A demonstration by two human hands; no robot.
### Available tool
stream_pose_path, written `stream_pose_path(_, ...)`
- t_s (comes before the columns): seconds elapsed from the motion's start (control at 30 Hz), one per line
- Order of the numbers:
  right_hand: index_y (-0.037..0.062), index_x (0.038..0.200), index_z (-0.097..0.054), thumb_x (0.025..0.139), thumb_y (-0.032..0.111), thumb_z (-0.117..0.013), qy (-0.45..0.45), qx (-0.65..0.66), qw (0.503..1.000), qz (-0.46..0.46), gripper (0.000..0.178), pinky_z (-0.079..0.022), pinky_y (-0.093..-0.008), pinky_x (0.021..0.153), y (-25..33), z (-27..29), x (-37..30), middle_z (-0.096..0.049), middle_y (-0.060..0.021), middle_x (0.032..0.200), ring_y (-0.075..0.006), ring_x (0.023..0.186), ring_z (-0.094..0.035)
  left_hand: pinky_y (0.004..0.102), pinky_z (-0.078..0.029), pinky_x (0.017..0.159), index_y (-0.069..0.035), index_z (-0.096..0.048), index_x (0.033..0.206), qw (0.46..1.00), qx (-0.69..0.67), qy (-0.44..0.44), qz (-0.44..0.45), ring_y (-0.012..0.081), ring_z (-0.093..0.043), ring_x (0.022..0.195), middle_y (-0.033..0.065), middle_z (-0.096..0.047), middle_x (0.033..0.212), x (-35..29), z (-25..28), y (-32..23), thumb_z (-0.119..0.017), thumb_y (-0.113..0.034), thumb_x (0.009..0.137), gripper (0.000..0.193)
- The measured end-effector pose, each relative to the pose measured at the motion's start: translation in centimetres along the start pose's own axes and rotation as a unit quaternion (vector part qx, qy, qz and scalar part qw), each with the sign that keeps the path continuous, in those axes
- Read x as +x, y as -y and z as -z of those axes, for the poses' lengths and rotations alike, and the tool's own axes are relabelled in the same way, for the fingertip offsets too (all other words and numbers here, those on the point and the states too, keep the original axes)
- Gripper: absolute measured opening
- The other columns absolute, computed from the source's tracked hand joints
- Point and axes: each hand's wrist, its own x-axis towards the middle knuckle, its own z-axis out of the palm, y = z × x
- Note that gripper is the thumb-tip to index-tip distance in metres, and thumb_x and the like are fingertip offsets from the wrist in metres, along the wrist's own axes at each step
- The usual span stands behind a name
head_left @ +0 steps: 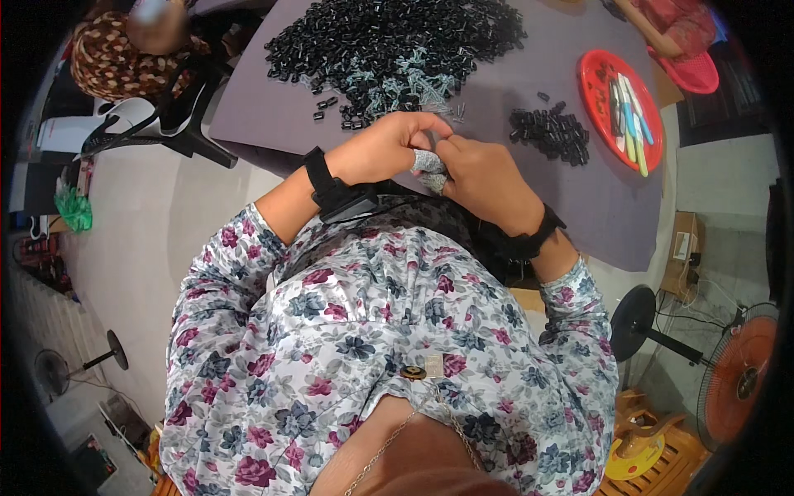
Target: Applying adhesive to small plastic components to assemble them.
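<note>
A: How do our hands stand?
B: Left hand (379, 150) and right hand (490, 180) meet just over the table's (608, 217) near edge, both curled closed, fingertips together.
A: On what?
B: A silver-grey thing (429, 169) sits between them; whether we grip it or wear it on the fingers, we can't tell. Any smaller part is hidden.
A: Which step, then?
B: Probably fitting a small part by fingertip. Just beyond lie pale metal screws (418, 78), backed by the big heap of black pieces (372, 41); a smaller black pile (550, 134) lies to our right.
A: And the next move?
B: Likely a steady left pinch while the right turns or presses, then a release.
</note>
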Motion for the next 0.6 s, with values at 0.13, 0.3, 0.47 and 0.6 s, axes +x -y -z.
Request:
stream_pose_path(0.13,0.0042,0.089,-0.058,0.081,0.021,-0.077,-0.021,0.046,0.999,0.01,0.026,-0.05,-0.0451,0.065,-0.2,-0.1,-0.1,-0.062,-0.0146,0.082,-0.0368,0.076,-0.064,0.0211,-0.047,0.069,0.0,-0.056,0.135,1.0,-0.01,0.003,-0.019,0.0042,-0.057,0.073,-0.0025,-0.067,0.078,-0.1,-0.1,-0.7,-0.062,0.006,0.09,0.046)
stream_pose_path(0.3,0.0042,0.088,-0.059,0.083,0.021,-0.074,-0.004,0.066,0.998,0.001,0.023,-0.049,-0.0464,0.064,-0.4,-0.3,-0.8,-0.063,-0.0156,0.081,-0.038,0.075,-0.064,0.0209,-0.046,0.069,0.0,-0.059,0.133,0.999,0.013,-0.002,-0.032,0.0035,-0.057,0.072,-0.003,-0.067,0.078,0.0,-0.8,-0.5,-0.065,0.002,0.091,0.042)
stream_pose_path(0.47,0.004,0.094,-0.061,0.085,0.02,-0.072,-0.029,0.018,0.996,-0.078,0.021,-0.049,-0.0474,0.069,-1.8,3.4,-0.7,-0.064,-0.0185,0.087,-0.0405,0.082,-0.064,0.0214,-0.048,0.073,-0.001,-0.063,0.126,0.989,0.063,-0.129,-0.043,0.0048,-0.059,0.079,-0.0028,-0.067,0.086,-0.7,1.4,-1.7,-0.066,-0.004,0.095,0.032)
stream_pose_path(0.6,0.0025,0.099,-0.061,0.083,0.012,-0.072,-0.068,-0.081,0.98,-0.168,0.022,-0.05,-0.0457,0.073,-6.7,5.8,-3.3,-0.065,-0.0187,0.094,-0.0401,0.084,-0.064,0.0227,-0.049,0.074,0.001,-0.067,0.115,0.957,0.168,-0.235,-0.037,0.0061,-0.059,0.085,-0.0013,-0.066,0.095,-2.0,4.9,0.3,-0.063,-0.001,0.095,0.02)
